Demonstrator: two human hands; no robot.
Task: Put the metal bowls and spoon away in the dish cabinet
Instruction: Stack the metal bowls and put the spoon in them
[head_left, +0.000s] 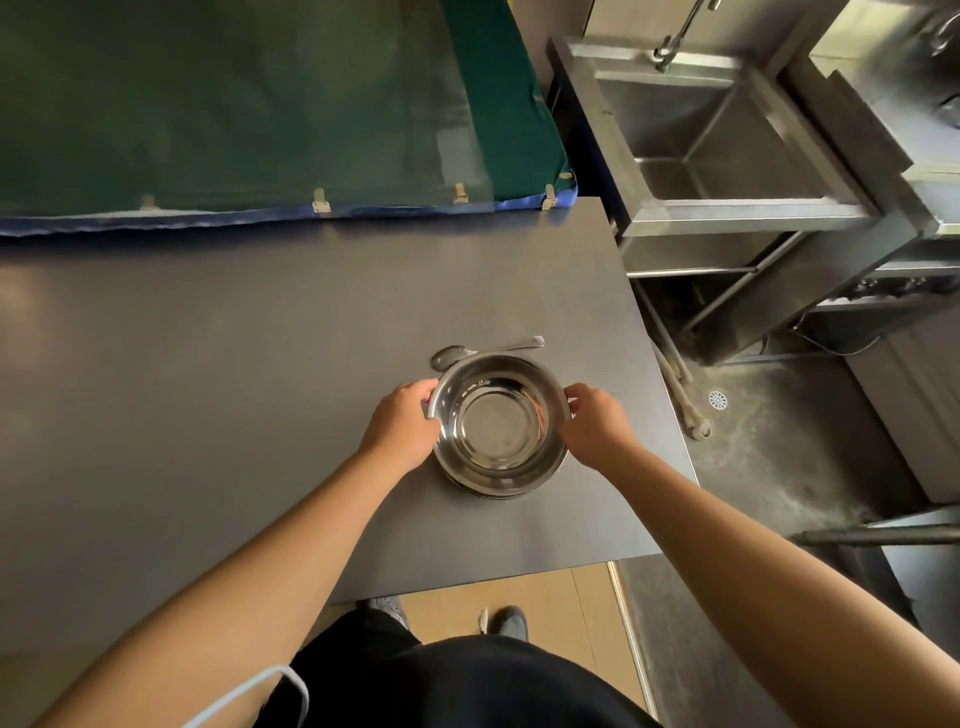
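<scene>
The stack of metal bowls sits near the right end of the grey table, caught between both hands: the left hand clamps the left rim, the right hand the right rim, fingers curled on the metal. The spoon lies just behind the stack, long axis left-right, bowl end left, about equally reachable, so neither hand looks nearer

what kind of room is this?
Likely a commercial or canteen kitchen: a deep stainless steel sink on a metal frame, a floor drain, and stacked metal bowls on a grey counter.
</scene>
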